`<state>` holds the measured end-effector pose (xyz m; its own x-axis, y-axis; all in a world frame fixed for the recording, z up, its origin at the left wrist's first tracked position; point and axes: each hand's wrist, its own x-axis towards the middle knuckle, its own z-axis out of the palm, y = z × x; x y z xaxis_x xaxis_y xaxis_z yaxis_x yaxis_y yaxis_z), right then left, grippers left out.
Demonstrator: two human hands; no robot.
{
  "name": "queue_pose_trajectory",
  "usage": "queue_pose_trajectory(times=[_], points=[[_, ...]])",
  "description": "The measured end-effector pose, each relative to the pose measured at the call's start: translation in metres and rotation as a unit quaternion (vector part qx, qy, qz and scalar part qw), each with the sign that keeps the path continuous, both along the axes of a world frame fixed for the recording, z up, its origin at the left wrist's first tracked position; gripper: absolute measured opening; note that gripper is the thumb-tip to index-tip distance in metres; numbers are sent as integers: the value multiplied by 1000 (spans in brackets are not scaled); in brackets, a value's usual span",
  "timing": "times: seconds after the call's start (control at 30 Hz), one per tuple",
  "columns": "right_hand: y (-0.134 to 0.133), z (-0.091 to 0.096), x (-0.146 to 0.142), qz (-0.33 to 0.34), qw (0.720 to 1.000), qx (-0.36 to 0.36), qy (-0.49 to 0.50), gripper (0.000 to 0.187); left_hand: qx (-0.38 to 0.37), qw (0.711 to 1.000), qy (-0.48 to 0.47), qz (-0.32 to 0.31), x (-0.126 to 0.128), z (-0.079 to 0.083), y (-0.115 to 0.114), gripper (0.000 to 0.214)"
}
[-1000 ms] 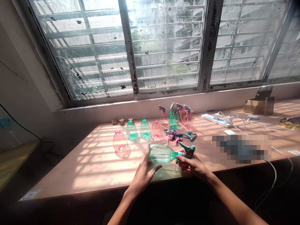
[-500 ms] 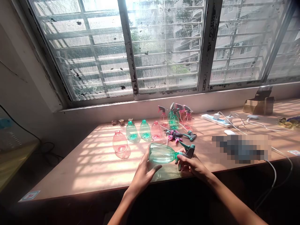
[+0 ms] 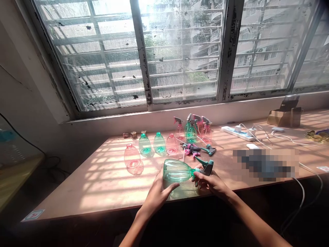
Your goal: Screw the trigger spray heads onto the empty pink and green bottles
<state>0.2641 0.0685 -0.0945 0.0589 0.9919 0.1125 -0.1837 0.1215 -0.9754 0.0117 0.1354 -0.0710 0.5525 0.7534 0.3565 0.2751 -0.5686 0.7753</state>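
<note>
A clear green spray bottle (image 3: 177,171) lies sideways in the air above the table's front edge, its base to the left. My left hand (image 3: 160,190) is closed around the base end, thumb below. At the neck, my right hand (image 3: 208,181) grips the collar of the grey-and-green spray head (image 3: 207,167), which sits at the bottle's mouth. Behind the hands lies a pile of loose pink, grey and green spray heads (image 3: 191,149). Topless bottles stand to the left of it: a pink one (image 3: 172,145), a green one (image 3: 159,144), another green one (image 3: 145,145) and a pink one (image 3: 132,159).
Several bottles with spray heads (image 3: 190,132) stand at the back by the wall. To the right are a white power strip (image 3: 238,133) with cables, a blurred-out object (image 3: 266,165) and a cardboard box (image 3: 285,115). Small brown items (image 3: 133,135) sit along the back edge.
Both hands keep their hold on the bottle and spray head, with barely any shift. The things on the table stay in place; the camera view moves very slightly.
</note>
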Motion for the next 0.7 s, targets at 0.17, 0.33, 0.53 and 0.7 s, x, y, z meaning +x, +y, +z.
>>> queue_pose_trajectory(times=[0.17, 0.33, 0.53, 0.7], points=[[0, 1, -1, -7, 1000, 5, -4, 46, -29, 999, -22, -16, 1, 11, -6, 60], [1, 1, 1, -10, 1000, 4, -16, 49, -49, 997, -54, -36, 2, 7, -2, 66], [0, 0, 1, -4, 1000, -2, -4, 45, -53, 998, -28, -17, 1, 8, -3, 64], [1, -4, 2, 8, 1000, -10, -6, 50, -70, 996, -42, -30, 0, 8, -3, 59]])
